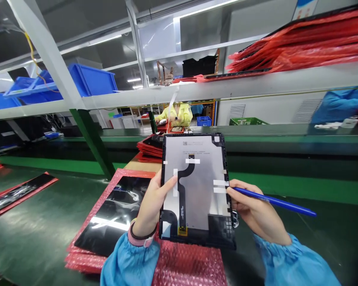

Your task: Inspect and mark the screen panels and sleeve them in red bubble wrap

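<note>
A tablet screen panel is held up in front of me, its silver back toward me with a black ribbon cable and white tape strips. My left hand grips its left edge, thumb on the back and fingers hidden behind. At the right edge, my right hand pinches a blue pen-like tool and touches the frame near two tape strips. Below the panel lies red bubble wrap. To the left, a black glossy screen rests on a stack of red bubble-wrap sheets.
A stack of red-wrapped panels stands behind the held panel. Another black panel lies far left. A green post rises from the bench to a shelf with blue bins and red-wrapped stacks. A person in yellow sits opposite.
</note>
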